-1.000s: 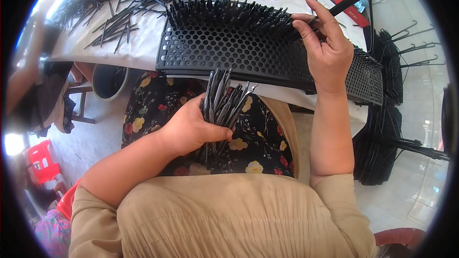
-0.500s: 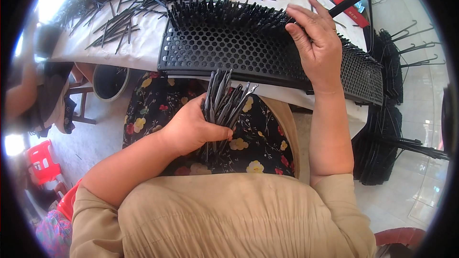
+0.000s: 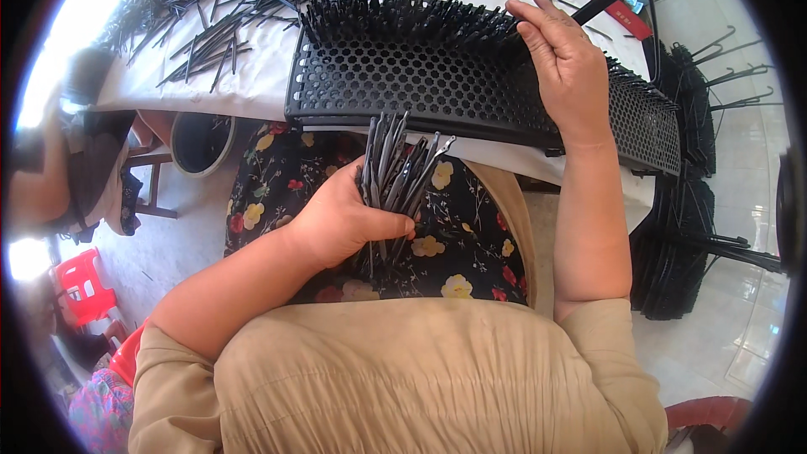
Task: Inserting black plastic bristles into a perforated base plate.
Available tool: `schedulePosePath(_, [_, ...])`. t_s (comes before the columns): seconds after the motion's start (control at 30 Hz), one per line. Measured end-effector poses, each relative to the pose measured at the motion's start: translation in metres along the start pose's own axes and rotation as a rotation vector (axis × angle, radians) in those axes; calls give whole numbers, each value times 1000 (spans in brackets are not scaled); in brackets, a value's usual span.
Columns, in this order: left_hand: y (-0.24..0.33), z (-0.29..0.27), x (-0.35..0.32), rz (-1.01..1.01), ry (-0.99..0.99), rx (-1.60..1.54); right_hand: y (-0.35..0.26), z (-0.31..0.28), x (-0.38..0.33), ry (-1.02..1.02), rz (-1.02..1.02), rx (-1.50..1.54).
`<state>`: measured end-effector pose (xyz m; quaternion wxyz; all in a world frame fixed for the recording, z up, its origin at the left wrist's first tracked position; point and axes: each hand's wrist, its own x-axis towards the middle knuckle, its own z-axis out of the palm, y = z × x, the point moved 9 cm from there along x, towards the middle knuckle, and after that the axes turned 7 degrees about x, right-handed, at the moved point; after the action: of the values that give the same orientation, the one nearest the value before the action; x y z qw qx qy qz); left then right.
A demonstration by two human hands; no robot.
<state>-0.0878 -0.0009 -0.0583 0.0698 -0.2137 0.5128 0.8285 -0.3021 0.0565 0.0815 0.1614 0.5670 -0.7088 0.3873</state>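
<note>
Here the left hand [image 3: 340,223] is clenched around a bundle of thin black pins [image 3: 395,172], held upright over the lap, just below the counter's near edge; the pins fan out above the fist and their lower ends show beneath it. The right hand [image 3: 567,67] lies flat, fingers extended and grasping nothing, on the top of a black perforated rack [image 3: 437,88] with honeycomb holes. This rack rests along the near edge of the counter [image 3: 252,88], which is covered in a white sheet, and a dense row of black pins [image 3: 403,21] stands in its upper face, just left of the right hand. Loose black pins [image 3: 218,17] lie scattered in a heap across the far part of the counter. A floral black skirt [image 3: 286,176] covers the lap beneath the bundle. To the right, black wire frames [image 3: 689,202] stand stacked on the tiled floor. At lower left a red plastic stool [image 3: 80,286] stands on the floor.
</note>
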Motion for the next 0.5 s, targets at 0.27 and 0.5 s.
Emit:
schedulePosePath(0.27, [-5, -3, -2, -24, 21, -11, -4, 6, 3, -87, -39, 52])
schedulePosePath(0.5, [-4, -3, -3, -32, 32, -8, -6, -10, -4, 13, -41, 30])
